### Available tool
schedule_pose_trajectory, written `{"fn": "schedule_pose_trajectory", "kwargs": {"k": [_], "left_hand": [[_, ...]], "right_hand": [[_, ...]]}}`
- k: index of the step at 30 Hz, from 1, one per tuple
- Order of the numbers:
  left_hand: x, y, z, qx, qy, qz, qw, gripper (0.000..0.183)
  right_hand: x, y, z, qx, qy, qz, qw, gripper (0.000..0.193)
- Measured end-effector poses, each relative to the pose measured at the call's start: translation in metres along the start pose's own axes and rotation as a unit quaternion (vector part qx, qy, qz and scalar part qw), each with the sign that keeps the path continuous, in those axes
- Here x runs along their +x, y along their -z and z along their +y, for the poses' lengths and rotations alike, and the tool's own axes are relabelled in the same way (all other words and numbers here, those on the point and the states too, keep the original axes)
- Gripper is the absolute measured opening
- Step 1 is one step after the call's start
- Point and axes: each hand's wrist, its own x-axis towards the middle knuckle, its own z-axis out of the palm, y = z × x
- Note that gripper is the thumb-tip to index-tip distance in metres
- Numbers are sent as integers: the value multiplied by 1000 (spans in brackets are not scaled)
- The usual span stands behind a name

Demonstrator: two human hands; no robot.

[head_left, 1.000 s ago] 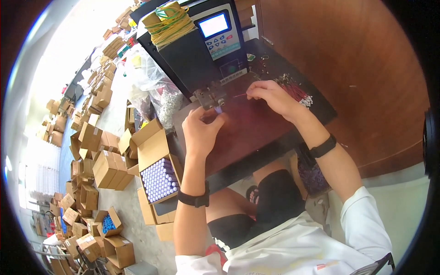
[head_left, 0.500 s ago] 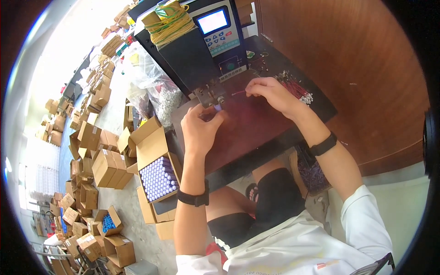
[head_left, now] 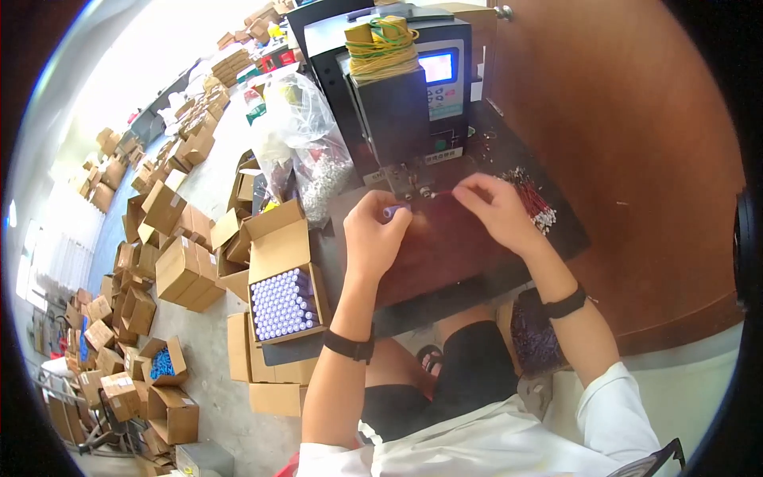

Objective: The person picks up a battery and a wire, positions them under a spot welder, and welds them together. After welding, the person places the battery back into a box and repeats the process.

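My left hand [head_left: 373,237] is closed round a small purple cylindrical battery cell [head_left: 393,211], gripped between thumb and fingers. The cell lies tilted, one end showing, just in front of and below the metal electrode tips [head_left: 417,193] of a dark benchtop welding machine [head_left: 389,119]. To the right of the tips, my right hand [head_left: 499,213] pinches a thin red wire lead [head_left: 445,193] that points left towards them. The wire's far end is too small and blurred to make out.
A pile of red leads with white connectors [head_left: 540,208] lies on the dark worktop [head_left: 445,254] at right. An open carton of purple cells [head_left: 282,304] stands left of my left forearm. Clear plastic bags [head_left: 306,135] sit beside the machine; a brown wooden panel [head_left: 628,183] borders the right.
The head view has shifted, so the machine appears farther right and lower. My left hand holds the cell slightly away from the electrodes. My right hand has brought the lead closer to the tips.
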Motion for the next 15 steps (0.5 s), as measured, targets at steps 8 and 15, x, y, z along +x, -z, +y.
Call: {"fn": "schedule_pose_trajectory", "kwargs": {"k": [8,15], "left_hand": [[2,-4,11,114,-18,-50,992,27],[3,-6,7,133,-74,-58,987,28]], "right_hand": [[8,-16,4,25,15,6,1000,22],[11,-24,6,1,1,4,1000,24]]}}
